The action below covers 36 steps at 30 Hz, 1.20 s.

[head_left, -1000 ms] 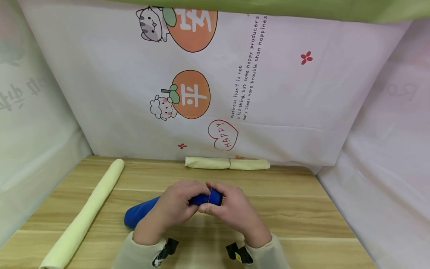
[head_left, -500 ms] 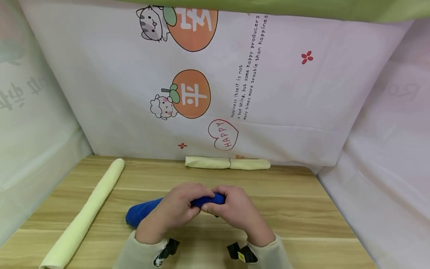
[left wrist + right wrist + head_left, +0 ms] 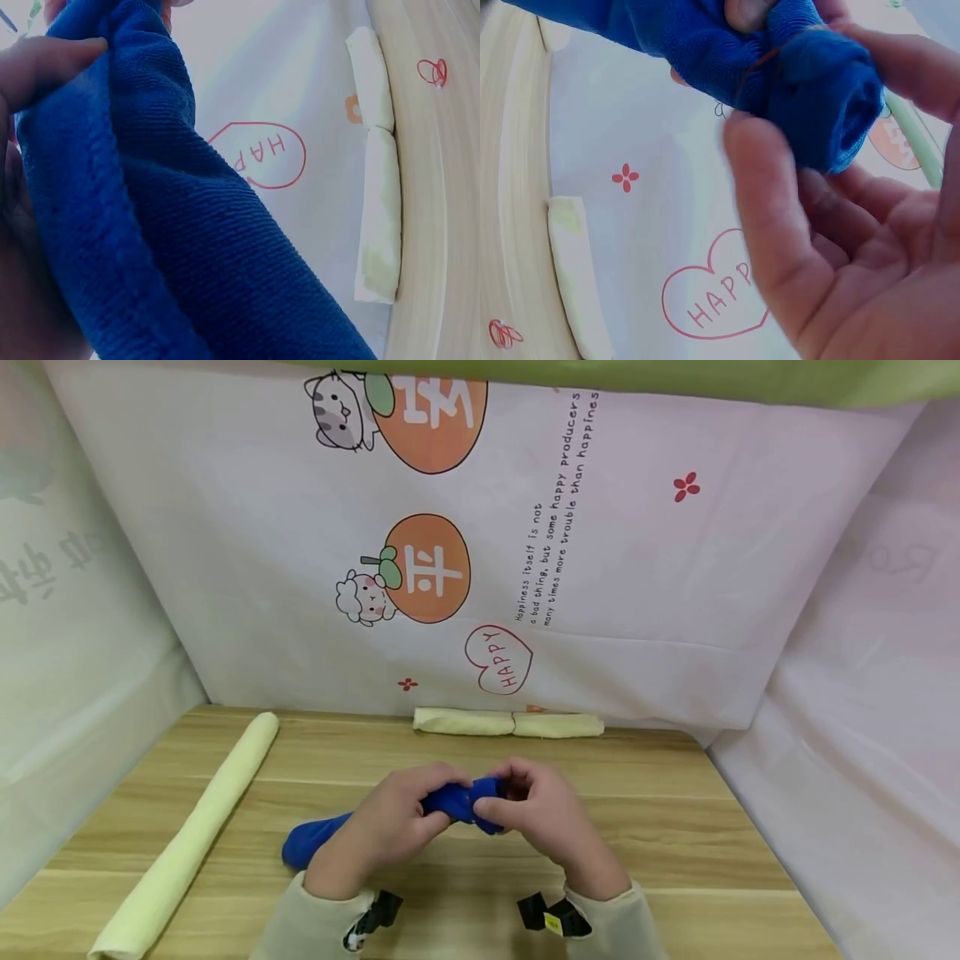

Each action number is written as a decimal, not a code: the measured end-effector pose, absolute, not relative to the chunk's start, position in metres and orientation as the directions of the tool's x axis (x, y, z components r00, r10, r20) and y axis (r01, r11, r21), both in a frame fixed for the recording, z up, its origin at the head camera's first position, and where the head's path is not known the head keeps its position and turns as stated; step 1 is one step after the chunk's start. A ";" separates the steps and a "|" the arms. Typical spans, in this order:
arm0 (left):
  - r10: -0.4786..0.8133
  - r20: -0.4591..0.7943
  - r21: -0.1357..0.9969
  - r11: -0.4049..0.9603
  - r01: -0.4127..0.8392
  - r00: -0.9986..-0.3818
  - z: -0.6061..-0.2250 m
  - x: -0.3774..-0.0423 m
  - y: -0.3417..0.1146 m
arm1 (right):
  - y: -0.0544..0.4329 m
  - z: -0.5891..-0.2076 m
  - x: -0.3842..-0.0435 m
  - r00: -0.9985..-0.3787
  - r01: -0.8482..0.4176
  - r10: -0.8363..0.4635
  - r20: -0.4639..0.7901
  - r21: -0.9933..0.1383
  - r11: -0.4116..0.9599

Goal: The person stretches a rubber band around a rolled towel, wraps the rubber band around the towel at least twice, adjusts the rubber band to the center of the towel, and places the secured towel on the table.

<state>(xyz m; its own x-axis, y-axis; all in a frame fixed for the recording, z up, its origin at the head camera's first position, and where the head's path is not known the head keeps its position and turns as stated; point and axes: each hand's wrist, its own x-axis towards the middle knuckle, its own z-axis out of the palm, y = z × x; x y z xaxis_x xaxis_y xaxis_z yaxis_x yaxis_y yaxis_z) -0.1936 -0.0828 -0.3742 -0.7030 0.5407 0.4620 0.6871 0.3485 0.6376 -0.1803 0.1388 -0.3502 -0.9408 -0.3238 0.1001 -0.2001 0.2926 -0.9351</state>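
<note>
A blue towel (image 3: 317,841), rolled into a long bundle, slants above the table in the head view. My left hand (image 3: 397,814) grips it around the middle, thumb on the near side. At the bundle's right end, my right hand (image 3: 551,818) pinches the towel between thumb and fingers. A thin reddish rubber band (image 3: 759,63) runs round the towel just short of this end, beside my right thumb. The coiled end face (image 3: 857,120) of the towel shows in the right wrist view. In the left wrist view, the towel's edge (image 3: 112,150) runs lengthwise along the roll.
A tied pale yellow roll (image 3: 465,722) lies against the back wall. Another long pale yellow roll (image 3: 187,839) lies at the table's left side. Small red loops (image 3: 433,71) show on the wood near the tied roll. White printed cloth (image 3: 637,568) encloses the table.
A second ago the band was stretched across my right fingers over the towel's end. Now it sits round the towel, and my right hand has shifted slightly right, uncovering the folded end.
</note>
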 end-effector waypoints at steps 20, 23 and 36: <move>0.559 0.414 0.635 0.388 0.668 -0.718 -0.370 -0.196 -0.089 | 0.139 -0.356 -0.183 -0.772 -0.620 -0.445 0.454 -0.691 0.371; 0.581 0.479 0.527 0.409 0.745 -0.658 -0.372 -0.197 -0.085 | 0.137 -0.354 -0.182 -0.880 -0.452 -0.340 0.331 -0.805 0.385; 0.568 0.507 0.466 0.453 0.760 -0.649 -0.374 -0.195 -0.078 | 0.144 -0.355 -0.186 -0.887 -0.388 -0.391 0.246 -0.856 0.341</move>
